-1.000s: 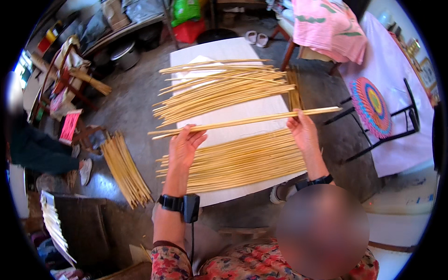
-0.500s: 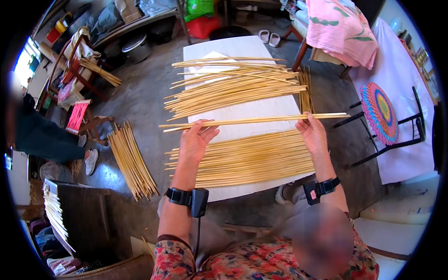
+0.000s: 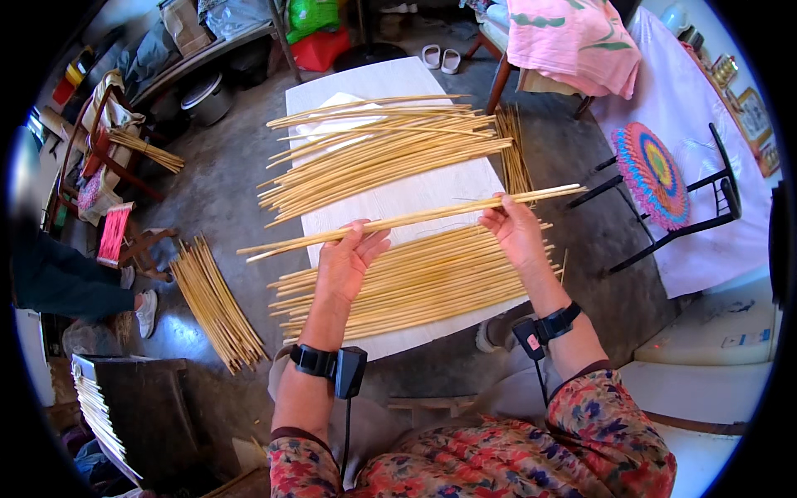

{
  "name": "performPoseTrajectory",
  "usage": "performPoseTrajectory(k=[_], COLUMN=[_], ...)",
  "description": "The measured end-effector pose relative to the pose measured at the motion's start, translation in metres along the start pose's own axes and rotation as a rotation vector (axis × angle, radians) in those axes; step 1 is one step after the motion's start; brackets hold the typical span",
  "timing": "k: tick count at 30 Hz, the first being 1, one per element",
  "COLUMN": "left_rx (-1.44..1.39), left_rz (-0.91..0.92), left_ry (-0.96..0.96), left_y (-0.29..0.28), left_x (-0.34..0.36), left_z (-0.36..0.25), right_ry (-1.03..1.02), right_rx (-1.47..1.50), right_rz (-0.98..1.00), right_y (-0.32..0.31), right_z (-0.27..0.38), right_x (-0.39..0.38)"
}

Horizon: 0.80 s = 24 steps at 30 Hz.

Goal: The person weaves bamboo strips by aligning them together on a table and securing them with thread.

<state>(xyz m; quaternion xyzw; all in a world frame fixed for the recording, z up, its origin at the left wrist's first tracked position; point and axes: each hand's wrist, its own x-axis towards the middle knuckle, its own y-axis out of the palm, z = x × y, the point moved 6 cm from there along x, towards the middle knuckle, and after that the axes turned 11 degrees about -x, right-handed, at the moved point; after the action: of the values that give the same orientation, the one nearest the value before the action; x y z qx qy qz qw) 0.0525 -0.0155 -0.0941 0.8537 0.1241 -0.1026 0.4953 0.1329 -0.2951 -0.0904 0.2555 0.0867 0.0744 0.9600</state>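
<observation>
A few long, thin yellow stalks (image 3: 432, 217) are held level above the table, running left to right with the right end slightly farther off. Near their left part, my left hand (image 3: 353, 251) closes thumb and fingers on them, palm turned up. My right hand (image 3: 515, 231) pinches them toward the right end. Beneath my hands lies a neat row of similar stalks (image 3: 407, 286) on the white tabletop (image 3: 452, 178). A looser pile of stalks (image 3: 374, 166) sits across its far half, partly over a white sheet (image 3: 332, 104).
Bundled stalks (image 3: 217, 303) lie on the floor at left; another bundle (image 3: 516, 153) is right of the table. A round-seated chair (image 3: 652, 176) stands at right, a pink-draped chair (image 3: 573, 37) behind. At far left stands a person in dark trousers (image 3: 70, 274).
The whole view has shifted, so the table and surroundings appear farther left and slightly turned. Both hands keep hold of the stalks, which now slant more, left end nearer.
</observation>
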Motion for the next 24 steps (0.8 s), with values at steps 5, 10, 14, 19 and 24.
performPoseTrajectory(k=[5, 10, 14, 19, 24], left_rx=[-0.022, 0.029, 0.037, 0.012, 0.021], left_rz=[-0.024, -0.038, -0.075, -0.07, -0.059], left_ry=[0.002, 0.04, 0.052, 0.063, 0.04], left_y=[0.007, 0.01, 0.01, 0.011, 0.006], left_x=[-0.003, 0.002, 0.002, 0.004, 0.007], left_z=[0.012, 0.014, 0.013, 0.009, 0.01], right_ry=[0.031, 0.045, 0.127, 0.342, -0.262], right_rx=[0.033, 0.064, 0.03, -0.365, -1.195], right_rz=[0.044, 0.046, 0.011, 0.175, 0.282], right_y=[0.014, 0.017, 0.019, 0.03, 0.081], right_z=[-0.012, -0.016, -0.017, -0.007, 0.01], right_x=[-0.004, -0.004, -0.006, -0.01, -0.024])
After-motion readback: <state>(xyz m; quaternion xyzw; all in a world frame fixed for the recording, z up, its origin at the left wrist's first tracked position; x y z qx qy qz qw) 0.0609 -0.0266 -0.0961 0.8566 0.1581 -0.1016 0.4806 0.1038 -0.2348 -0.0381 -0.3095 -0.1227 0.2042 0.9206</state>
